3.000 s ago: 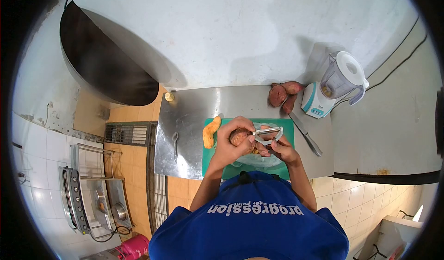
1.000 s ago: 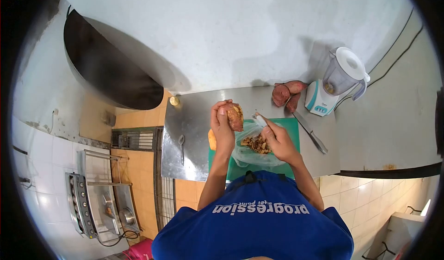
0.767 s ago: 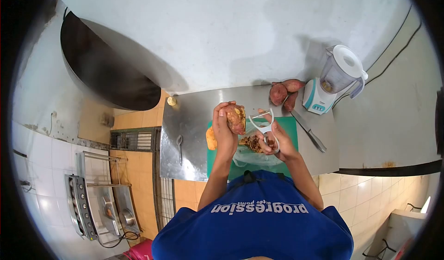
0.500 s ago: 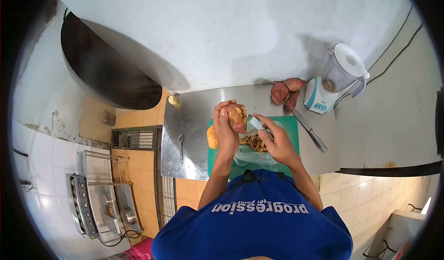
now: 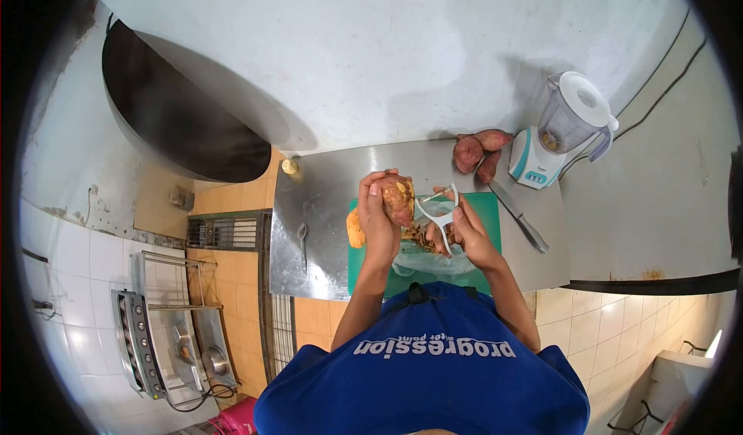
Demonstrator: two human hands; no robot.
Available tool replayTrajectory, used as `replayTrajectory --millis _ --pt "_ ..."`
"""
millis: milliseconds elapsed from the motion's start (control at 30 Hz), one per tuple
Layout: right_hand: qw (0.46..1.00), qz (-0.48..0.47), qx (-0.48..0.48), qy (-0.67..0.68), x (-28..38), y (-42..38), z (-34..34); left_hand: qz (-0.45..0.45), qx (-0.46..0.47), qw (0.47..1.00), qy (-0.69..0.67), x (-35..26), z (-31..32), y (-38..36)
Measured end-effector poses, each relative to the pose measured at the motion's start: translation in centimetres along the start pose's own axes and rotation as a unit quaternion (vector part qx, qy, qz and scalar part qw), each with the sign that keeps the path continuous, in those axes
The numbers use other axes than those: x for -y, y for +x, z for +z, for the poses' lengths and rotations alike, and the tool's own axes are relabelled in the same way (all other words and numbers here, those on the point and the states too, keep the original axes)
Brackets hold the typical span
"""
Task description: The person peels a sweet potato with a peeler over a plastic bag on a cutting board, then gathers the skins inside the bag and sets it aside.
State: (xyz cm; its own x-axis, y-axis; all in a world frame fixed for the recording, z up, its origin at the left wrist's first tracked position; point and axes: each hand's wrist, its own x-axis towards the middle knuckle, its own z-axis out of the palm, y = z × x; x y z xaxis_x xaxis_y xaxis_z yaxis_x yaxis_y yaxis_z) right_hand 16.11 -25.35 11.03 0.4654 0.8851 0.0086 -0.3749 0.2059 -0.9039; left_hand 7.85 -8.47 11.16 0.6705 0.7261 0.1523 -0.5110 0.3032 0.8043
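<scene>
My left hand [image 5: 379, 222] is wrapped around a partly peeled sweet potato [image 5: 398, 200], reddish skin with orange-yellow patches showing. Just right of it, my right hand [image 5: 472, 234] grips a white Y-shaped peeler [image 5: 439, 220], its blade end turned toward the sweet potato. Below both hands, dark peelings [image 5: 422, 240] lie on a clear plastic bag [image 5: 433, 265] over the green cutting board [image 5: 371, 272]. A peeled orange sweet potato [image 5: 355, 229] rests at the board's left edge, partly hidden by my left wrist.
Unpeeled sweet potatoes [image 5: 468, 155] sit at the back of the metal table [image 5: 325, 187]. A knife [image 5: 520, 218] lies right of the board, near a blender [image 5: 561, 133]. On the left are a spoon [image 5: 303, 241] and a small yellowish-capped object [image 5: 289, 166].
My right hand has turned the peeler, so its white frame now faces the camera beside the sweet potato. The left hand has stayed nearly in place.
</scene>
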Motion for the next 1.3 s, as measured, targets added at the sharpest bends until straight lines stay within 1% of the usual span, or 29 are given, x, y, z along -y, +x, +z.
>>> replayTrajectory --millis 67,133,200,233,300,400,533,600,633,700,733,800,933,967,1000,1033,1100,1133,1200,1267,1300 --pt "1.0 0.003 -0.012 0.0 0.0 0.2 0.0 -0.002 0.001 1.0 -0.004 0.1 -0.1 0.0" --pt "1.0 0.007 -0.024 0.001 0.2 0.3 0.3 0.0 -0.012 1.0 0.022 0.4 -0.5 0.1" --pt "0.989 -0.029 -0.085 -0.12 0.5 0.2 1.1 -0.005 -0.016 1.0 0.018 0.6 -0.7 0.1" --pt "0.989 -0.029 -0.085 -0.121 0.5 0.2 1.2 -0.009 -0.02 1.0 0.015 0.7 -0.7 0.1" --pt "0.98 -0.023 -0.093 -0.176 0.5 0.2 1.3 -0.019 -0.03 0.999 0.018 1.0 -0.9 0.0" --pt "0.973 -0.029 -0.09 -0.21 -0.1 0.4 0.7 -0.036 -0.05 0.998 0.025 1.2 -1.1 -0.1" --pt "0.971 -0.005 -0.099 -0.216 0.3 0.3 0.5 -0.047 -0.063 0.997 0.029 1.5 -1.2 -0.1" --pt "0.97 -0.11 -0.054 -0.211 -0.3 0.4 0.4 -0.059 -0.071 0.996 0.01 1.1 -0.9 -0.2" --pt "0.97 -0.109 -0.054 -0.211 -0.3 0.4 0.4 -0.072 -0.079 0.994 -0.01 0.8 -0.6 -0.4" --pt "0.98 -0.062 -0.031 -0.188 0.3 0.3 0.5 -0.078 -0.079 0.994 -0.02 0.4 -0.2 -0.5" --pt "0.98 -0.062 -0.031 -0.188 0.9 0.0 0.6 -0.084 -0.077 0.993 -0.031 0.3 -0.1 -0.5" --pt "0.982 0.099 -0.024 -0.158 2.2 -0.5 0.8 -0.089 -0.076 0.992 -0.04 0.2 0.0 -0.5" --pt "0.985 0.103 0.009 -0.137 1.1 -0.3 0.8 -0.089 -0.08 0.991 -0.061 0.6 0.0 -0.4" --pt "0.973 0.032 0.016 -0.228 0.4 -0.2 0.8 -0.089 -0.08 0.991 -0.061 0.7 -0.2 -0.4" --pt "0.948 -0.039 0.022 -0.315 -0.1 -0.1 0.8 -0.093 -0.084 0.99 -0.06 0.9 -0.4 -0.3" --pt "0.948 -0.04 0.02 -0.315 -0.2 0.0 0.9 -0.097 -0.087 0.99 -0.058 0.9 -0.5 -0.2" --pt "0.896 -0.107 0.022 -0.43 -0.3 0.1 1.0 -0.103 -0.092 0.989 -0.054 0.9 -0.4 -0.2" --pt "0.896 -0.108 0.021 -0.43 0.0 0.0 1.1 -0.107 -0.099 0.988 -0.052 0.9 -0.4 -0.2" --pt "0.881 -0.058 0.016 -0.469 0.9 -0.1 1.4 -0.107 -0.094 0.988 -0.051 0.9 -0.5 -0.2" --pt "0.883 -0.06 0.011 -0.466 0.8 0.0 1.5 -0.107 -0.089 0.989 -0.05 1.0 -0.7 -0.3" --pt "0.884 -0.061 0.005 -0.464 0.8 0.0 1.5 -0.098 -0.085 0.991 -0.029 1.3 -0.8 -0.3"
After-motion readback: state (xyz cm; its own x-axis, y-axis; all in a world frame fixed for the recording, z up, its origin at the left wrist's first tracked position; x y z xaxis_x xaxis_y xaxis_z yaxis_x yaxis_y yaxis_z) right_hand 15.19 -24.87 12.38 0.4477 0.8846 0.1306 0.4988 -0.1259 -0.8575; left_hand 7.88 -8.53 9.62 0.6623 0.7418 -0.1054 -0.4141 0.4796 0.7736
